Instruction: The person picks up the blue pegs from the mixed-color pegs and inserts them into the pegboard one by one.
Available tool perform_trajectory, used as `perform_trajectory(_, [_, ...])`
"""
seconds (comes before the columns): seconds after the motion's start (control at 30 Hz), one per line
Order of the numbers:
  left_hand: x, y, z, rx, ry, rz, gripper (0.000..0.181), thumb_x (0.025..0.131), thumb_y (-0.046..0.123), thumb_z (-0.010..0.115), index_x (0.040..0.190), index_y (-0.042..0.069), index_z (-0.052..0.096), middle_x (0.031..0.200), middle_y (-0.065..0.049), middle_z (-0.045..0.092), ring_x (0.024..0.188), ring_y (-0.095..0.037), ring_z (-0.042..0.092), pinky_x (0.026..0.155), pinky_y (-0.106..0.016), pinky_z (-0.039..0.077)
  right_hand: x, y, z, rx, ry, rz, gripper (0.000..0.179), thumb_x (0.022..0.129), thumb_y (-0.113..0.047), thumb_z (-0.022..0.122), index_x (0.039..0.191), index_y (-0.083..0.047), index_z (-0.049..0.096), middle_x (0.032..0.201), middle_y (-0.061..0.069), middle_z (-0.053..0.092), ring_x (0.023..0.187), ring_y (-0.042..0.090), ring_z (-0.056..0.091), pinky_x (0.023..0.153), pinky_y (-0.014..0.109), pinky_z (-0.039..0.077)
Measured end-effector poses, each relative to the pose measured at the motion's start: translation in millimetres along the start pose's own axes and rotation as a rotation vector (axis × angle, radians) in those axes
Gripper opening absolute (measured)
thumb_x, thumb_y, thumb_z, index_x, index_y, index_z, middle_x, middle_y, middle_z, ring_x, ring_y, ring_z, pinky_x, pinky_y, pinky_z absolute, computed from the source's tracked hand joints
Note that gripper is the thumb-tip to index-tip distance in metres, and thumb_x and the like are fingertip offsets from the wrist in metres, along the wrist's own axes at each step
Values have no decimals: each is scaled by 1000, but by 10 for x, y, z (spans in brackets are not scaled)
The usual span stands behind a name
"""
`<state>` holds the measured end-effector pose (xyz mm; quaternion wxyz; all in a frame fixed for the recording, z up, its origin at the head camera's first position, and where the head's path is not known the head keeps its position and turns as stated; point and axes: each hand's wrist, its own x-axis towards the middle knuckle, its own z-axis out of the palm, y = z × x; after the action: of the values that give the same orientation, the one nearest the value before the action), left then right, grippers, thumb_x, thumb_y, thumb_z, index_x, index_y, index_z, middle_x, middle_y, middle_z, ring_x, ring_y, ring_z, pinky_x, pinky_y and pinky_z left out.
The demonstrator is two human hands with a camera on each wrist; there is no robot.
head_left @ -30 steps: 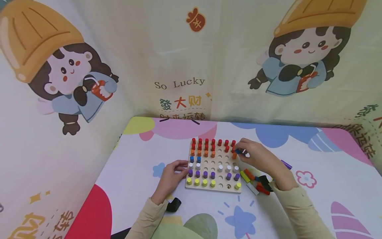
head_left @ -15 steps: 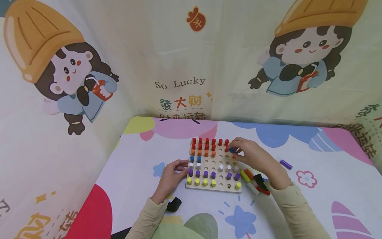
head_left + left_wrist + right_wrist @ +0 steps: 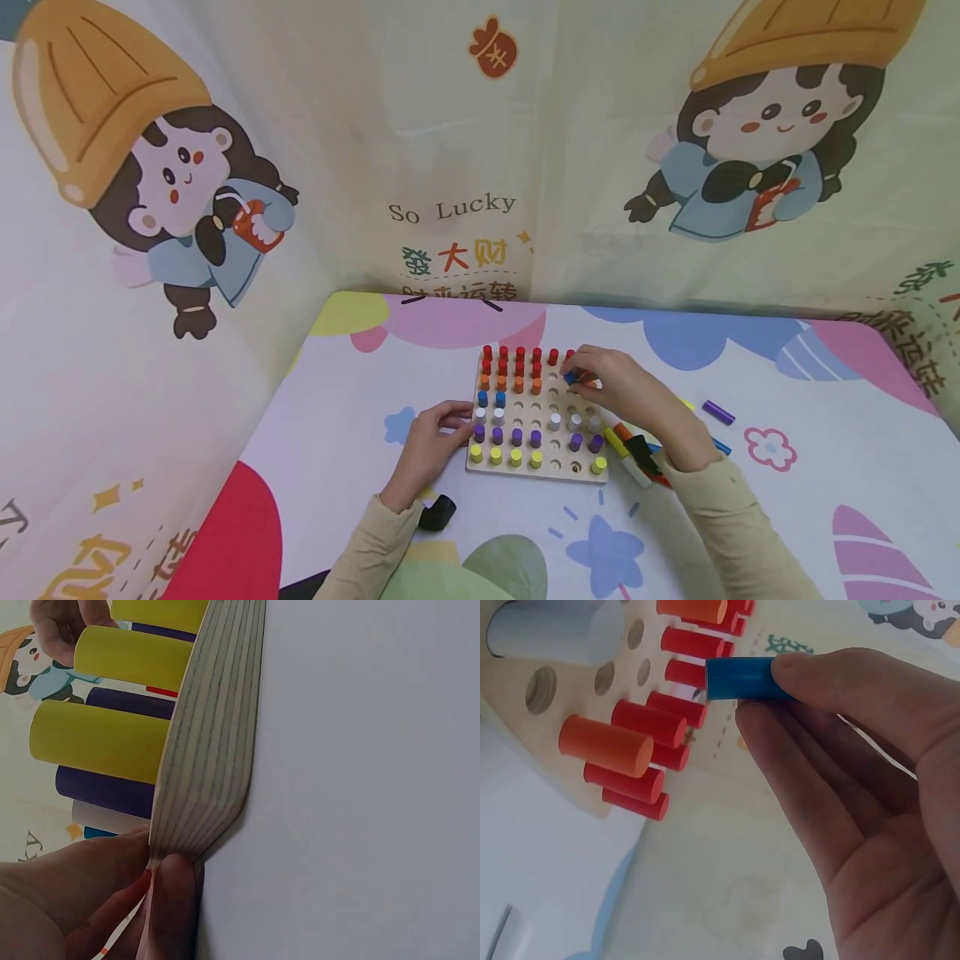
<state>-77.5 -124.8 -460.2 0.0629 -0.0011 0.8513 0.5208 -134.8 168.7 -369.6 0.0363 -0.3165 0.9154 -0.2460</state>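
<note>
A wooden pegboard [image 3: 525,474] lies on the table with rows of red, orange, blue, white, purple and yellow pegs. My left hand [image 3: 433,442] holds its left side; in the left wrist view the thumb and fingers pinch the board's edge [image 3: 214,742]. Above the board's far right part, my right hand [image 3: 630,387] pinches a blue peg [image 3: 739,678] between thumb and fingertips. That peg lies roughly level in the right wrist view, apart from the board. An orange peg [image 3: 607,745] and several red pegs stand near it. Some far-right pegs are hidden behind my right hand in the head view.
Loose pegs lie right of the board, among them a yellow peg [image 3: 617,443] and a purple peg [image 3: 718,412]; my right forearm covers part of them. Black wrist devices sit at both cuffs. A patterned cloth wall [image 3: 465,125] rises behind the table.
My right hand has moved left over the board, carrying the blue peg. Loose pegs formerly behind the right forearm now show. The left hand stays at the board's edge.
</note>
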Motion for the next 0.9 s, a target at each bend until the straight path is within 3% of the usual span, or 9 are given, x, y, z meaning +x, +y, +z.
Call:
perform_trajectory(0.33, [-4, 0, -2, 3, 2, 10, 31, 93, 20, 71, 122, 11, 67, 108, -6, 71, 91, -16, 68, 72, -23, 59, 74, -42, 54, 56, -41, 21, 23, 85, 2, 74, 108, -2, 70, 106, 8, 69, 94, 21, 71, 80, 32, 60])
perform_trajectory(0.67, [-7, -13, 7, 11, 7, 16, 30, 92, 20, 72, 121, 11, 68, 109, -6, 71, 91, -16, 68, 73, -24, 59, 114, -44, 107, 81, -54, -16, 21, 85, 3, 74, 105, -1, 70, 99, 5, 69, 91, 19, 70, 80, 31, 60])
perform_trajectory(0.9, [1, -11, 2, 5, -1, 13, 30, 93, 20, 71, 121, 10, 67, 108, -6, 71, 91, -15, 68, 72, -23, 59, 170, -99, 132, 82, -79, 9, 21, 84, 2, 75, 105, -2, 71, 98, 4, 69, 90, 17, 69, 82, 32, 60])
